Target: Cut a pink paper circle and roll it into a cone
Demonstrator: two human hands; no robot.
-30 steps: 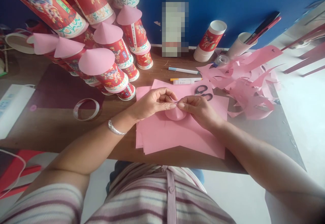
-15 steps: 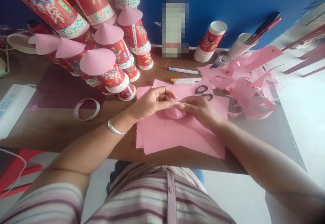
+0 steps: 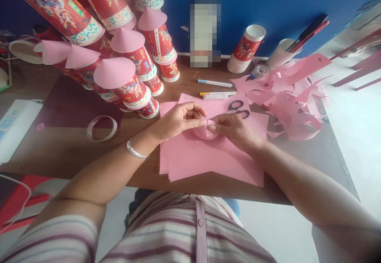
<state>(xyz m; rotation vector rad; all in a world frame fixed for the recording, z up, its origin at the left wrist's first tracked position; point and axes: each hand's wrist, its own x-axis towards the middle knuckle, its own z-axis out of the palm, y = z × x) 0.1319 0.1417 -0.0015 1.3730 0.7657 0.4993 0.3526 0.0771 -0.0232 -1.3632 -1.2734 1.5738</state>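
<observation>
Between my hands is a small pink paper cone point(image 3: 207, 135), held just above a stack of pink paper sheets point(image 3: 214, 163). My left hand point(image 3: 186, 120) pinches its left edge between thumb and fingertips, the other fingers curled. On the opposite edge my right hand point(image 3: 230, 127) is closed, thumb in front. A short dark line, perhaps the overlap or a slit, shows at the cone's top between the thumbs. Black-handled scissors point(image 3: 241, 114) lie just beyond my right hand, their blades hidden.
Paper-cup towers point(image 3: 127, 88) with pink cone tops stand at the left. A cup stack point(image 3: 247, 48), a pen cup point(image 3: 282, 56) and pink paper scraps point(image 3: 294, 96) are at the right. Markers point(image 3: 216, 83) lie behind the sheets; a cut cup ring point(image 3: 101, 128) lies left.
My right thumb has shifted slightly down on the cone's edge, and a dark line between the thumbs now shows. My left hand has hardly moved.
</observation>
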